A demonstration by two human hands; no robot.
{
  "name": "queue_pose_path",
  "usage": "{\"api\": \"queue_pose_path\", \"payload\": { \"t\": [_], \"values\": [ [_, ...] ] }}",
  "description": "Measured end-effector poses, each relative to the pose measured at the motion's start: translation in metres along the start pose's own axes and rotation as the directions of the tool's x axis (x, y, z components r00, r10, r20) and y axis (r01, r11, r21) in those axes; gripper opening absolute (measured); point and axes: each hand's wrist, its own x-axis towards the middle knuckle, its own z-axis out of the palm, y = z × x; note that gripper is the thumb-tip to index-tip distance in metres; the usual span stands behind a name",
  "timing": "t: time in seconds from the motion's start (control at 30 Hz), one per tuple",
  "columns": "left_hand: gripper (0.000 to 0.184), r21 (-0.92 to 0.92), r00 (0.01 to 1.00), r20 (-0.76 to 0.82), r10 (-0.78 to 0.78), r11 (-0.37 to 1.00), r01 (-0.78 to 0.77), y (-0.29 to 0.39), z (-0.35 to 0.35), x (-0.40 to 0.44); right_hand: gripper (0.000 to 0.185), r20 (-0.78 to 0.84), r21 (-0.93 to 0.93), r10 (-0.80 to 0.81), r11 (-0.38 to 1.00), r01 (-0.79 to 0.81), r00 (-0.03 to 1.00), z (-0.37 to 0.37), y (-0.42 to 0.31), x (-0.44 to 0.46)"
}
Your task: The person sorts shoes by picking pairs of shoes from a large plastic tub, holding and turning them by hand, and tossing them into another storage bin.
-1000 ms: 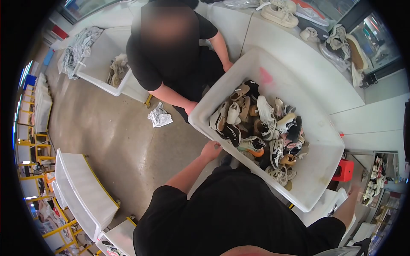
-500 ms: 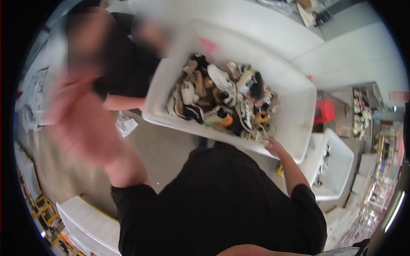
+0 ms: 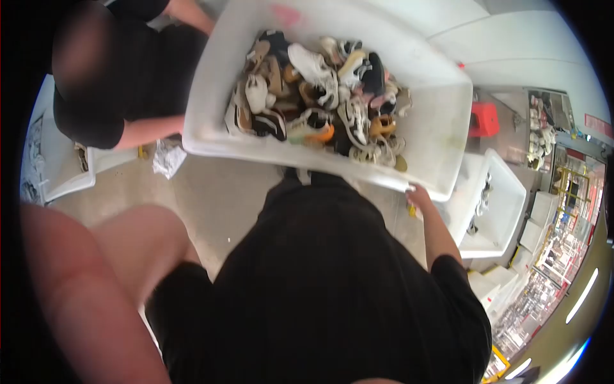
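Note:
A large white plastic bin (image 3: 441, 128) holds a jumbled heap of shoes (image 3: 320, 96), in white, black, tan and orange. My right hand (image 3: 419, 196) is at the bin's near right edge, its fingers closed over the rim. My left arm is bent up close to the camera at the lower left, the forearm (image 3: 89, 307) large and blurred. The left hand itself lies outside the picture.
Another person (image 3: 147, 70) in black stands at the bin's left end, arms against it. A smaller white bin with shoes (image 3: 505, 224) is at right, near a red plastic object (image 3: 484, 120). Crumpled white material (image 3: 169, 158) lies on the floor at left.
My left arm has folded in toward the camera, taking the hand out of view. The large bin appears higher and slightly left in the picture. My right hand stays at its rim.

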Motion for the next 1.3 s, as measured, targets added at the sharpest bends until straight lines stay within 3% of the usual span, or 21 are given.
{"api": "queue_pose_path", "payload": {
  "t": [0.03,0.1,0.13,0.17,0.2,0.23,0.37,0.4,0.47,0.53,0.57,0.6,0.63,0.67,0.73,0.93,1.1,1.17,1.2,1.27,1.3],
  "values": [
    [0.035,0.009,1.000,-0.007,-0.027,1.000,0.027,-0.005,0.002,-0.006,0.055,0.050,0.215,0.049,0.975,-0.059,0.998,-0.010,-0.017,-0.014],
    [0.035,0.008,0.997,-0.007,-0.076,0.997,0.076,-0.020,0.003,-0.017,0.058,-0.012,0.118,-0.020,0.993,0.022,1.000,0.015,0.022,0.028],
    [0.034,0.014,0.995,-0.018,-0.098,0.995,0.098,-0.026,0.004,-0.023,0.061,0.004,0.034,-0.027,0.999,0.027,1.000,0.005,-0.004,0.016],
    [0.034,0.015,0.993,-0.025,-0.116,0.993,0.116,-0.034,0.005,-0.027,0.064,0.051,0.087,-0.029,0.996,0.024,0.998,0.013,0.002,0.028],
    [0.034,0.018,0.991,-0.039,-0.129,0.991,0.130,-0.041,0.006,-0.031,0.065,-0.017,-0.114,-0.113,0.987,0.110,0.993,0.026,0.015,0.046],
    [0.034,0.019,0.988,-0.050,-0.143,0.989,0.144,-0.047,0.008,-0.037,0.064,0.078,0.056,-0.012,0.998,0.008,0.997,0.007,-0.029,0.015],
    [0.034,0.042,0.989,-0.037,-0.142,0.989,0.143,-0.062,0.016,-0.047,0.054,0.098,-0.130,-0.284,0.947,0.295,0.954,0.024,-0.067,0.016],
    [0.034,0.051,0.990,-0.039,-0.137,0.989,0.139,-0.063,0.018,-0.049,0.056,0.211,0.068,-0.147,0.988,0.136,0.966,0.015,-0.087,0.007],
    [0.034,0.077,0.989,-0.038,-0.146,0.986,0.148,-0.062,0.026,-0.050,0.056,0.217,0.018,-0.204,0.979,0.205,0.955,0.002,-0.122,-0.010],
    [0.034,0.097,0.987,-0.029,-0.159,0.982,0.161,-0.062,0.040,-0.047,0.052,0.122,-0.120,-0.339,0.928,0.353,0.933,0.023,-0.107,0.013],
    [0.034,0.103,0.986,-0.017,-0.167,0.980,0.168,-0.063,0.049,-0.043,0.049,0.162,-0.099,-0.358,0.921,0.376,0.919,0.025,-0.107,0.021],
    [0.034,0.107,0.984,-0.004,-0.181,0.978,0.180,-0.067,0.058,-0.040,0.049,0.232,0.040,-0.313,0.949,0.313,0.921,0.012,-0.127,0.020],
    [0.034,0.118,0.984,0.003,-0.181,0.977,0.179,-0.069,0.068,-0.035,0.049,0.214,0.057,-0.335,0.942,0.331,0.917,0.025,-0.113,0.041],
    [0.034,0.129,0.983,0.014,-0.183,0.975,0.180,-0.069,0.078,-0.031,0.053,0.290,0.066,-0.228,0.974,0.218,0.929,0.019,-0.120,0.048],
    [0.035,0.143,0.979,0.034,-0.200,0.971,0.193,-0.076,0.100,-0.025,0.052,0.272,0.005,-0.242,0.968,0.250,0.932,0.017,-0.126,0.070],
    [0.036,0.141,0.973,0.067,-0.222,0.967,0.211,-0.097,0.155,-0.005,0.048,0.224,0.098,-0.330,0.944,0.316,0.917,0.009,-0.115,0.133],
    [0.038,0.170,0.949,-0.030,-0.315,0.934,0.315,-0.135,0.191,-0.008,0.052,0.251,0.066,-0.337,0.941,0.332,0.907,-0.006,-0.130,0.161],
    [0.039,0.194,0.877,-0.089,-0.471,0.856,0.479,-0.164,0.211,-0.035,0.048,0.254,0.016,-0.335,0.940,0.342,0.907,0.004,-0.128,0.189],
    [0.040,0.230,0.789,-0.110,-0.604,0.757,0.612,-0.181,0.224,-0.059,0.048,0.255,0.016,-0.318,0.946,0.325,0.913,0.007,-0.123,0.204],
    [0.041,0.319,0.498,-0.122,-0.859,0.441,0.839,-0.211,0.252,-0.130,0.050,0.276,0.007,-0.298,0.951,0.308,0.914,0.017,-0.122,0.251],
    [0.038,0.427,0.356,-0.096,-0.929,0.285,0.858,-0.218,0.263,-0.177,0.051,0.252,0.092,-0.297,0.955,0.283,0.921,0.024,-0.118,0.274]
  ]
}}
